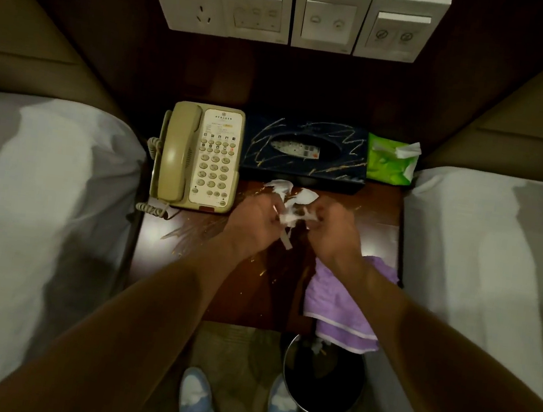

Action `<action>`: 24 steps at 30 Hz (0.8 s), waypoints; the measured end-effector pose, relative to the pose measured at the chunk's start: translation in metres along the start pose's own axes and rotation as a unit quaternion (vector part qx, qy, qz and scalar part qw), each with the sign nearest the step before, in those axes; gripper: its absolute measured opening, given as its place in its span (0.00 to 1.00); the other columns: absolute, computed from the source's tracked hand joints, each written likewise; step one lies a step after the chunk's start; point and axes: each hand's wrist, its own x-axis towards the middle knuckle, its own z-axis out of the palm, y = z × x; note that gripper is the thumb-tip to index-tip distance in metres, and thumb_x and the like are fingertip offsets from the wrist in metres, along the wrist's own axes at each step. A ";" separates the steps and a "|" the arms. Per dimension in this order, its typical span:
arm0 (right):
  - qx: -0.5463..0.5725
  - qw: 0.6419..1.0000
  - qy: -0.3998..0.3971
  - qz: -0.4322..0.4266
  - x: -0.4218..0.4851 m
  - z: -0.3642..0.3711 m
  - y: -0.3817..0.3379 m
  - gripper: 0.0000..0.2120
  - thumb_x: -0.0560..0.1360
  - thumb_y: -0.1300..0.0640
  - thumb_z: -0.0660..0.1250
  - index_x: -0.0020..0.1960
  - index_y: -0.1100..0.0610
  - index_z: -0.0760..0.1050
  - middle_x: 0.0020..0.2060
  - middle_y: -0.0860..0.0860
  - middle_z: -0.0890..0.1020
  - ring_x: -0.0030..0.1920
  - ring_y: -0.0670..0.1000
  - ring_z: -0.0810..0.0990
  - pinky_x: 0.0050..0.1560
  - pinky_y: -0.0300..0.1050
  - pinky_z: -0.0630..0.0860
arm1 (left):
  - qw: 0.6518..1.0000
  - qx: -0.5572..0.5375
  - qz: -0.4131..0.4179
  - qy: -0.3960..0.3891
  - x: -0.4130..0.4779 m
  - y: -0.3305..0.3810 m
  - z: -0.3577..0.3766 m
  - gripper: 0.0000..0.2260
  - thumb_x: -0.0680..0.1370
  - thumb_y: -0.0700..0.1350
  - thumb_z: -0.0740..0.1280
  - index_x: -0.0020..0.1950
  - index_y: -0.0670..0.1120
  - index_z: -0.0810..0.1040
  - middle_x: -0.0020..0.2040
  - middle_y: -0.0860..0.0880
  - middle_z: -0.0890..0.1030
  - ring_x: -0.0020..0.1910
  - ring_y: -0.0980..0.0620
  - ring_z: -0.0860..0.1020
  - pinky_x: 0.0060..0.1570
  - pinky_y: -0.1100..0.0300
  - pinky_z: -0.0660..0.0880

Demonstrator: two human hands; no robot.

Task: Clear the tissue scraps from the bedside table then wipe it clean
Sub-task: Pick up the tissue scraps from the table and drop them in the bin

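White tissue scraps (293, 201) are bunched between my two hands over the middle of the dark wooden bedside table (251, 293). My left hand (254, 221) and my right hand (334, 229) both pinch the scraps, and one strip hangs down between them. A purple cloth (341, 305) lies on the table's front right corner, partly under my right forearm and drooping over the edge. Small crumbs and pale streaks dot the tabletop around my hands.
A beige telephone (200, 156) stands at the table's left, a dark blue tissue box (305, 149) behind my hands, a green tissue pack (392, 159) at back right. A black bin (323, 378) sits on the floor under the cloth. Beds flank both sides.
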 end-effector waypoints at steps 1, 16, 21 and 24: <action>0.030 0.999 -0.014 -0.024 -0.001 -0.003 -0.001 0.14 0.74 0.65 0.72 0.55 0.51 0.78 0.45 0.46 0.80 0.44 0.49 0.81 0.41 0.35 0.74 | 0.999 -0.041 -0.006 0.001 0.001 0.003 -0.001 0.06 0.76 0.41 0.74 0.51 0.50 0.84 0.45 0.53 0.84 0.43 0.56 0.82 0.41 0.68 0.75; 0.012 1.000 0.012 -0.017 -0.012 -0.012 0.003 0.04 0.75 0.63 0.73 0.49 0.58 0.81 0.46 0.52 0.83 0.44 0.50 0.80 0.45 0.47 0.79 | 0.996 0.079 0.034 -0.026 -0.006 0.005 0.008 0.32 0.73 0.50 0.78 0.74 0.52 0.69 0.70 0.45 0.73 0.64 0.44 0.78 0.62 0.48 0.77; 0.067 0.996 0.052 -0.033 -0.013 -0.024 0.014 0.06 0.75 0.60 0.74 0.50 0.56 0.80 0.42 0.50 0.81 0.37 0.41 0.75 0.34 0.32 0.68 | 0.952 0.281 0.049 -0.113 -0.016 0.009 0.034 0.41 0.77 0.49 0.75 0.83 0.51 0.54 0.83 0.44 0.54 0.76 0.38 0.67 0.71 0.43 0.71; 0.074 0.995 0.060 -0.038 -0.013 -0.027 0.021 0.06 0.75 0.60 0.74 0.51 0.56 0.80 0.43 0.51 0.81 0.36 0.40 0.75 0.33 0.28 0.66 | 0.951 0.292 0.040 -0.088 -0.016 0.012 0.042 0.37 0.77 0.40 0.73 0.82 0.50 0.58 0.83 0.44 0.54 0.78 0.39 0.64 0.74 0.44 0.69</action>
